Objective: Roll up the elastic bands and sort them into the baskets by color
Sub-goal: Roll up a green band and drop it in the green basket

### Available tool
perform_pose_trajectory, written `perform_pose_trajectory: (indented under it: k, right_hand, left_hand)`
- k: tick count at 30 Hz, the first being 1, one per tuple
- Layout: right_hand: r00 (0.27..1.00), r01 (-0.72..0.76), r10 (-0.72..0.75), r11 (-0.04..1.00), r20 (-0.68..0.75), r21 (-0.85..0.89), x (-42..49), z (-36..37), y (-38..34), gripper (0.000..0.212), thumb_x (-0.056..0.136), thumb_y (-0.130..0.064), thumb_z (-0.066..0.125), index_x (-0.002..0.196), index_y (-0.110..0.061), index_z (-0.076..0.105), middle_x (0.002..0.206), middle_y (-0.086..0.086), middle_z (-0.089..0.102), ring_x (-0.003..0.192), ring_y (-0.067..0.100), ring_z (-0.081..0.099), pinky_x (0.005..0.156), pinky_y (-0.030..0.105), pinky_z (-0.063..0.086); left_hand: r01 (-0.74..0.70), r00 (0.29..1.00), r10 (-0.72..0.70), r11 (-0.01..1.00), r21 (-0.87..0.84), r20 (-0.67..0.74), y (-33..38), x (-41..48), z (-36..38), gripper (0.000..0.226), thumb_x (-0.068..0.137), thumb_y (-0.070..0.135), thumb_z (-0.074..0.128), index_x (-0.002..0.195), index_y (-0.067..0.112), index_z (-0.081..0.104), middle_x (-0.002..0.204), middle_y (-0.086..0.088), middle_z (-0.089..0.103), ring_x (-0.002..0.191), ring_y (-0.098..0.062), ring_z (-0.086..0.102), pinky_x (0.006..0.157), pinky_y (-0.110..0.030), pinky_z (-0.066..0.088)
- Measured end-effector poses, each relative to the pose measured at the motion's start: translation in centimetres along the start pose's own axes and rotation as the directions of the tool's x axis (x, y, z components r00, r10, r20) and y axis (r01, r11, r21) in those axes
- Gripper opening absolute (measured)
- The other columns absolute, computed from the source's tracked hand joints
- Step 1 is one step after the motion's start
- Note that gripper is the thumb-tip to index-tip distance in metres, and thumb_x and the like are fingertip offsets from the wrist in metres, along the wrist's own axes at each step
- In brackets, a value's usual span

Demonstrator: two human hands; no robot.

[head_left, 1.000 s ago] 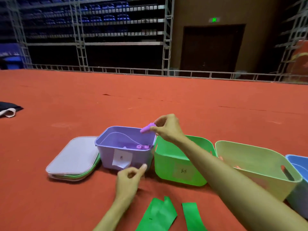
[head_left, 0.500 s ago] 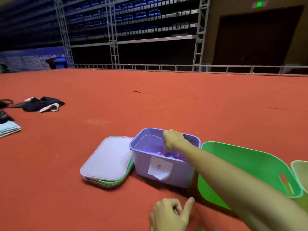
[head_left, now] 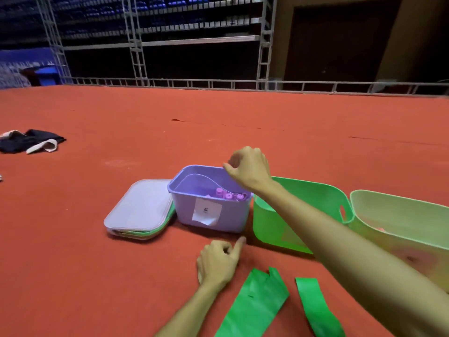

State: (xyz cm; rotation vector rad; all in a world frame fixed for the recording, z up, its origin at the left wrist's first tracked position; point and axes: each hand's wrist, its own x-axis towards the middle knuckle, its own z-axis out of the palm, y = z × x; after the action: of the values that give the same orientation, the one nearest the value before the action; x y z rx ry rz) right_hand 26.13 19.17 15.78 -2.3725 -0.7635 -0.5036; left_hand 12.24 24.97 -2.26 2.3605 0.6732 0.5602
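- Right hand (head_left: 247, 170) hovers over the purple basket's (head_left: 184, 215) far rim, fingers loosely curled, empty; purple rolls (head_left: 228, 196) lie inside.
- Left hand (head_left: 217, 261) rests on the floor, loosely curled, empty.
- We'd roll the near green bands (head_left: 255, 305) tight, for the green basket (head_left: 315, 198) on the right.
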Motion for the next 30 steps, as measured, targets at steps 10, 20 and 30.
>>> perform_pose_trajectory:
  k: [10,20,30]
  right_hand:
    - [0.892,-0.271,0.265,0.962,0.366,-0.035,-25.7,-7.7,10.3,0.016,0.078,-0.039,0.075,0.080,-0.024,0.079,0.078,-0.009,0.078,0.075,0.005,0.072,0.073,0.031,0.058]
    - [0.851,-0.321,0.405,0.905,0.335,-0.279,-31.6,-8.2,10.5,0.033,0.071,-0.038,0.082,0.099,-0.023,0.071,0.110,0.006,0.072,0.109,0.030,0.067,0.083,0.033,0.051]
    - [0.776,-0.621,0.548,0.751,0.312,0.226,-34.1,-12.6,13.9,0.017,0.072,-0.014,0.083,0.062,-0.018,0.070,0.064,-0.002,0.070,0.061,0.010,0.063,0.054,0.023,0.047]
  left_hand:
    - [-0.033,0.869,-0.002,0.998,0.061,0.494,3.0,-5.8,-1.2,0.029,0.092,0.047,0.065,0.079,0.021,0.060,0.082,0.005,0.069,0.092,-0.023,0.066,0.079,-0.032,0.045]
    - [0.114,0.950,-0.078,0.988,-0.102,0.303,3.4,-10.3,-1.9,0.045,0.097,0.053,0.051,0.106,0.011,0.064,0.118,-0.013,0.069,0.113,-0.034,0.061,0.098,-0.043,0.046]
    - [-0.240,0.839,0.345,0.929,-0.282,0.421,10.9,-15.8,0.9,0.023,0.074,0.025,0.078,0.094,0.016,0.071,0.091,-0.001,0.074,0.087,-0.018,0.067,0.081,-0.033,0.053]
